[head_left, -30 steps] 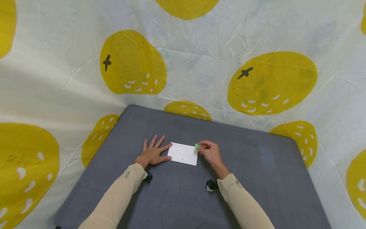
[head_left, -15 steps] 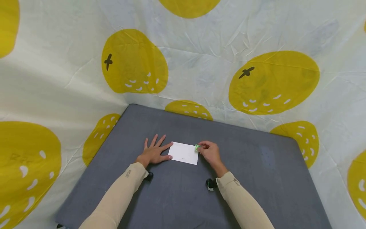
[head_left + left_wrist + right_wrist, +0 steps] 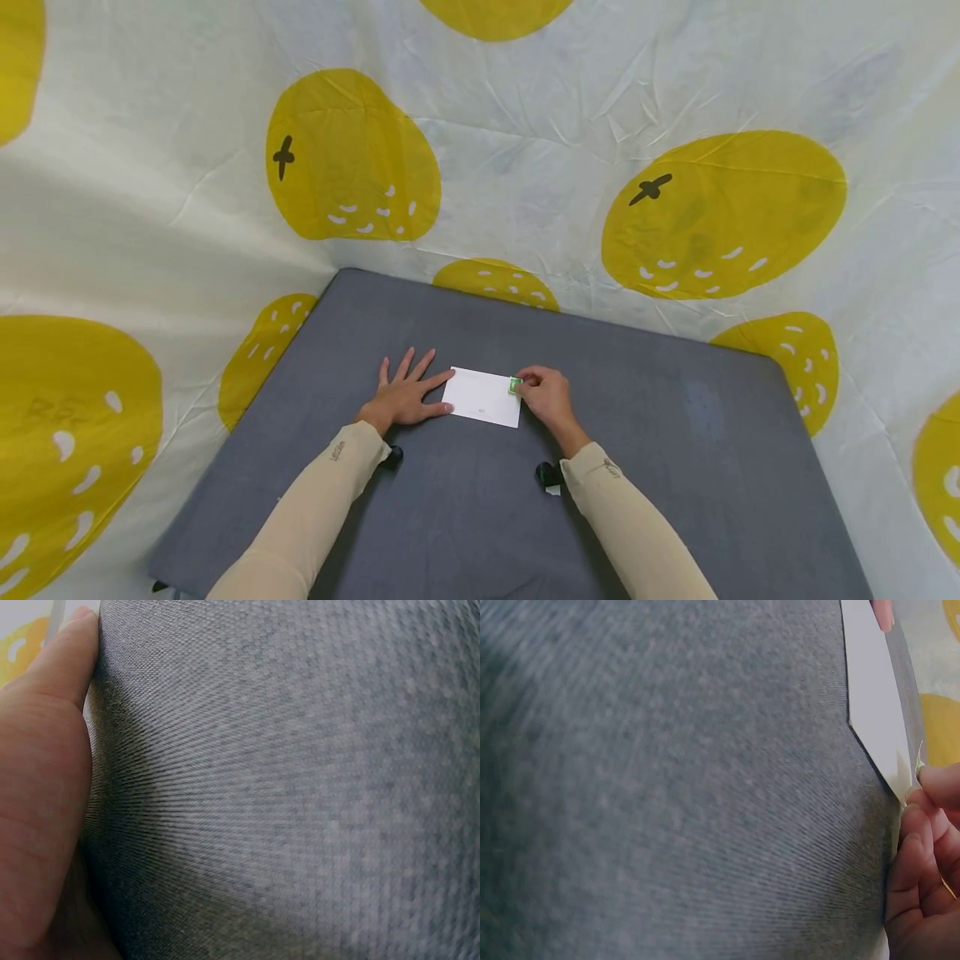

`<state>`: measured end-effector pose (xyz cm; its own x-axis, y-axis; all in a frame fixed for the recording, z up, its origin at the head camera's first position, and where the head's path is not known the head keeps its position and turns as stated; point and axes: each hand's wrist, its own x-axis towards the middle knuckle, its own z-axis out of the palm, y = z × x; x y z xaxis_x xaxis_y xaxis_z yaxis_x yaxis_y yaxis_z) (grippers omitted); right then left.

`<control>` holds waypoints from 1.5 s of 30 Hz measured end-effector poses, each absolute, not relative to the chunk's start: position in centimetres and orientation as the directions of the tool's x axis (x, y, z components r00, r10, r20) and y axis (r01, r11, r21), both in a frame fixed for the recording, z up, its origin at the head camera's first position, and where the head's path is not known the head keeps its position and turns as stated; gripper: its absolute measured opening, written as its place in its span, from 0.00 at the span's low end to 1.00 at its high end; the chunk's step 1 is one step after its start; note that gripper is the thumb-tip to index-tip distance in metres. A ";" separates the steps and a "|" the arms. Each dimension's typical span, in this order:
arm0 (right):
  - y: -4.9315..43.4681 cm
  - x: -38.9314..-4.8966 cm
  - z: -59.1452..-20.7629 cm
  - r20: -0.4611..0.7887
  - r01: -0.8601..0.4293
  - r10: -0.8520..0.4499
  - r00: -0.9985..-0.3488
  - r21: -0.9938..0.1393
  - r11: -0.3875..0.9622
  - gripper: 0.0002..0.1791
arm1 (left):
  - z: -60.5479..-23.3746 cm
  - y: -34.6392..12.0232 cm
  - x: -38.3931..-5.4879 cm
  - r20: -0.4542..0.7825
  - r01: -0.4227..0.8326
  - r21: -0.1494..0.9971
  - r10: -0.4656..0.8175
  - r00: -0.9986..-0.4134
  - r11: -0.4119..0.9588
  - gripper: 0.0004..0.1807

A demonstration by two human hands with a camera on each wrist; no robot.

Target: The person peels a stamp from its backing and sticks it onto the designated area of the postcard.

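Note:
A white envelope (image 3: 480, 397) lies flat on the grey padded surface in the head view. My left hand (image 3: 401, 403) is spread out, with its thumb and index fingertips resting on the envelope's left edge. At the upper right corner, my right hand (image 3: 549, 402) pinches a small green stamp (image 3: 514, 385) between thumb and finger. The right wrist view shows the stamp's edge (image 3: 920, 756) tilted up from the envelope (image 3: 877, 690); whether its lower edge touches the paper is hard to tell. Only the side of the left hand (image 3: 41, 780) shows in its wrist view.
Around the work spreads a grey cloth-covered table (image 3: 675, 467). A white curtain with yellow fruit prints (image 3: 517, 167) hangs along its back and left sides. Dark wrist cameras (image 3: 549, 475) sit under both cuffs.
The right hand has brought the stamp slightly left and down over the envelope's corner. The left hand stays in place on the envelope.

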<state>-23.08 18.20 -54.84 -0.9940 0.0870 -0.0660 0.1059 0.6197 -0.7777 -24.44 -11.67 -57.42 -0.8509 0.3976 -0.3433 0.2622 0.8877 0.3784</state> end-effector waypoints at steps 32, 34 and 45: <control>17.2 -23.3 -55.2 -0.020 0.080 0.090 -0.996 -0.681 0.728 0.05 | -55.2 -11.2 -24.0 -0.368 0.270 0.322 0.382 -0.847 0.908 0.43; 17.2 -23.2 -55.3 -0.027 0.086 0.092 -0.995 -0.675 0.733 0.05 | -55.2 -11.2 -23.9 -0.371 0.266 0.322 0.380 -0.847 0.908 0.43; 16.9 -23.0 -55.4 -0.047 0.102 0.094 -0.994 -0.650 0.753 0.07 | -55.1 -11.2 -23.7 -0.371 0.267 0.330 0.385 -0.845 0.905 0.44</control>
<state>-22.96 16.90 -55.36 -0.9945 0.0938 -0.0474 0.1021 0.7530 -0.6500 -23.65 -11.19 -55.06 -0.8450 0.3847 -0.3715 0.2670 0.9053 0.3303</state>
